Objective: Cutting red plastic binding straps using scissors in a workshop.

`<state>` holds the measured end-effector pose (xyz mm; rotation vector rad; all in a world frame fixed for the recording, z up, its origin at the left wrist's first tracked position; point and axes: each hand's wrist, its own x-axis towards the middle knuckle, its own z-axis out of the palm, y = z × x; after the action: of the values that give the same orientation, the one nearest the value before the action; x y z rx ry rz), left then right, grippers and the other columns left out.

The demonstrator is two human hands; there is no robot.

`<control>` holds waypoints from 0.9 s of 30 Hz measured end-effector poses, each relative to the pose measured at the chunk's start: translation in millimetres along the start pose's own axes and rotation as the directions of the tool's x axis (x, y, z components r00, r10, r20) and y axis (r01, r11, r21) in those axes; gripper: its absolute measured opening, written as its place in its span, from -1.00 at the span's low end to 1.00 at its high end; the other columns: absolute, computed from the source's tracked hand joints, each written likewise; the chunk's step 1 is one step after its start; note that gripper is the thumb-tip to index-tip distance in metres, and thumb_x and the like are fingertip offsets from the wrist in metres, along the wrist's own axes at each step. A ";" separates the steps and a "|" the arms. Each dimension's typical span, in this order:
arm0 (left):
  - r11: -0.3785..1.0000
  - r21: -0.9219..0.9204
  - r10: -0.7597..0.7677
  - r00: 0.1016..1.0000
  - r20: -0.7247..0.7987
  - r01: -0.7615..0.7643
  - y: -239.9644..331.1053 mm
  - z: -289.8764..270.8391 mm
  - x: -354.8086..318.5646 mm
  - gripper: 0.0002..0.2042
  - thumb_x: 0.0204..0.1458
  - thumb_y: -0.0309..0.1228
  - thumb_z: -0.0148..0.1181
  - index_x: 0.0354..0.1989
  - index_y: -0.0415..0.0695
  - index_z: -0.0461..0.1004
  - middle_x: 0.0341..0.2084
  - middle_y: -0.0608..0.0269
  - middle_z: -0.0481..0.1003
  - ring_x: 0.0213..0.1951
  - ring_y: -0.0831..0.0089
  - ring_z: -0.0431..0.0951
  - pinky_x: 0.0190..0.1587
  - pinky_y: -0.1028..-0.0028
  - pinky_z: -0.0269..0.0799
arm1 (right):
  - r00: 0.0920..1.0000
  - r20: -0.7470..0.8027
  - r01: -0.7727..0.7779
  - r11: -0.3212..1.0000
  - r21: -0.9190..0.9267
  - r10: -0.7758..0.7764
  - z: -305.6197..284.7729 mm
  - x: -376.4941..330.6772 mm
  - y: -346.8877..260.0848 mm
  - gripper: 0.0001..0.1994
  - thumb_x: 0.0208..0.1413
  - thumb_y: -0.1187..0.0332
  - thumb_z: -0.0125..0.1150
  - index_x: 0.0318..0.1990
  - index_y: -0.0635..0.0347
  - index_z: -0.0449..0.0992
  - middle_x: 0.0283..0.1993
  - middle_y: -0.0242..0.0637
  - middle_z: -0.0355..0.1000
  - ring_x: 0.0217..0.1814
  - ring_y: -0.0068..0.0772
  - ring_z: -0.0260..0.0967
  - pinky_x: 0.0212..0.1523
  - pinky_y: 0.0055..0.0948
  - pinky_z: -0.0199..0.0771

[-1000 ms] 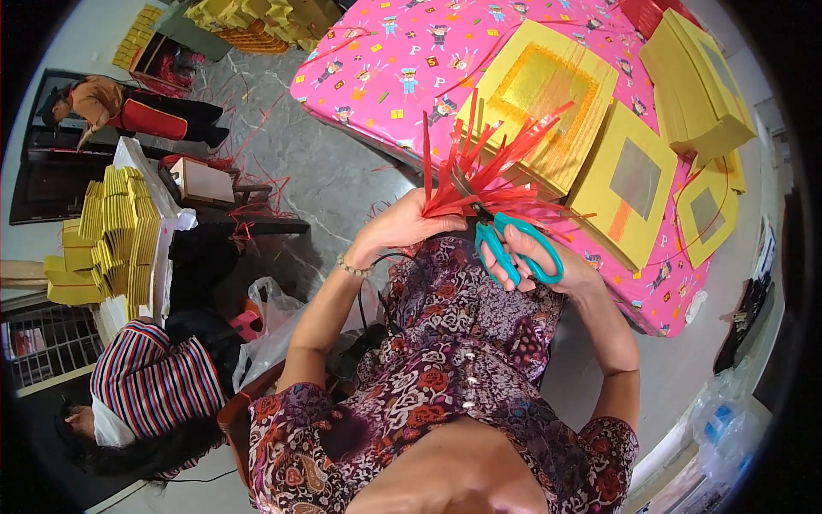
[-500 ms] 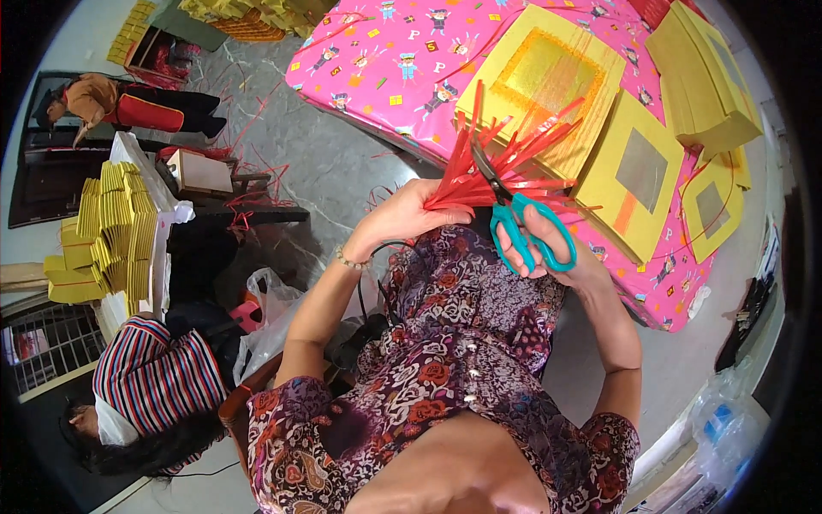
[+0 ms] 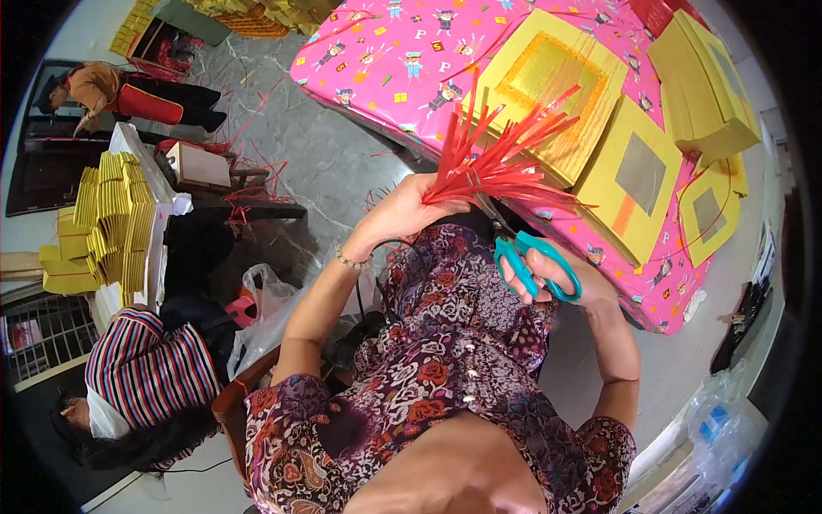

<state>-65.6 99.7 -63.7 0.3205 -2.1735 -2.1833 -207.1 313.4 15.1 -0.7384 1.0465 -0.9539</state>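
Note:
A bunch of red plastic strips (image 3: pixel 501 163) fans out from my left hand (image 3: pixel 417 206), whose fingers are closed round its gathered end. My right hand (image 3: pixel 544 272) grips teal-handled scissors (image 3: pixel 561 267) through their loops. Their dark blades point up and left, and the tips are partly hidden among the lower strips. The strips spread toward a stack of yellow paper sheets (image 3: pixel 492 98) with a gold square, lying on a pink table (image 3: pixel 377 64). Beside that stack lies a yellow stack with a silver square (image 3: pixel 642 171).
More yellow paper stacks (image 3: pixel 702 77) stand at the table's far right. On the left, folded yellow paper (image 3: pixel 111 201) is piled on a white table. A person in a striped top (image 3: pixel 154 364) sits there; another person in a brown top (image 3: pixel 98 90) stands farther off. Red strips litter the grey floor (image 3: pixel 308 154).
The scissors have moved down and slightly right, their blades now lower against the bunch. The red strips are spread more upright, while my left hand stays nearly in place.

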 end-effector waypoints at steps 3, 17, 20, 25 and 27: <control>0.995 0.095 -0.011 1.000 0.024 0.009 10.5 -0.3 -3.7 -0.67 -0.02 -0.41 0.23 -0.05 -0.19 0.42 -0.28 0.21 0.56 -0.23 0.59 0.51 -0.15 0.49 0.40 | 0.999 -0.034 -0.034 0.999 -0.006 0.034 -1.6 6.2 10.1 -0.44 0.06 -0.29 -0.11 -0.35 0.10 0.33 -0.58 -0.51 0.22 -0.57 -0.75 0.18 -0.65 -0.75 0.07; 0.993 0.089 -0.084 0.994 0.071 0.077 14.4 2.8 -2.3 -0.72 0.00 -0.46 0.21 -0.11 -0.25 0.43 -0.29 0.24 0.56 -0.24 0.61 0.50 -0.13 0.51 0.40 | 0.984 -0.154 0.088 0.996 0.010 -0.085 5.5 10.6 13.5 -0.56 0.17 -0.11 -0.09 -0.38 0.14 0.34 -0.59 -0.49 0.20 -0.60 -0.72 0.16 -0.61 -0.72 0.15; 0.987 0.136 -0.089 0.996 0.025 0.085 13.4 -1.3 -9.5 -0.73 0.00 -0.48 0.19 -0.11 -0.26 0.42 -0.29 0.24 0.56 -0.23 0.62 0.50 -0.11 0.52 0.41 | 0.984 -0.152 0.088 0.996 -0.034 -0.092 6.7 18.2 15.9 -0.38 0.02 -0.31 -0.08 -0.37 0.19 0.33 -0.63 -0.50 0.19 -0.64 -0.73 0.13 -0.67 -0.72 0.05; 0.993 0.086 -0.089 0.995 0.041 0.085 21.5 1.6 -4.3 -0.74 0.00 -0.52 0.18 -0.11 -0.27 0.42 -0.29 0.25 0.55 -0.22 0.59 0.51 -0.10 0.52 0.41 | 0.995 -0.069 0.077 0.995 0.071 -0.072 3.0 10.5 19.7 -0.53 0.15 -0.13 -0.07 -0.40 0.15 0.34 -0.61 -0.48 0.20 -0.61 -0.74 0.16 -0.62 -0.72 0.14; 0.997 0.051 -0.068 0.997 0.040 0.066 24.2 1.7 -4.8 -0.75 0.00 -0.53 0.17 -0.11 -0.27 0.42 -0.29 0.25 0.55 -0.22 0.58 0.51 -0.09 0.51 0.42 | 0.995 -0.069 0.074 0.996 0.054 -0.070 2.7 13.3 20.9 -0.52 0.14 -0.15 -0.07 -0.40 0.15 0.35 -0.61 -0.49 0.21 -0.61 -0.74 0.16 -0.64 -0.73 0.12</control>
<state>-63.9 101.8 -39.1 0.3586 -2.2739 -2.1926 -196.1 310.2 -7.0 -0.7047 1.0531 -1.0722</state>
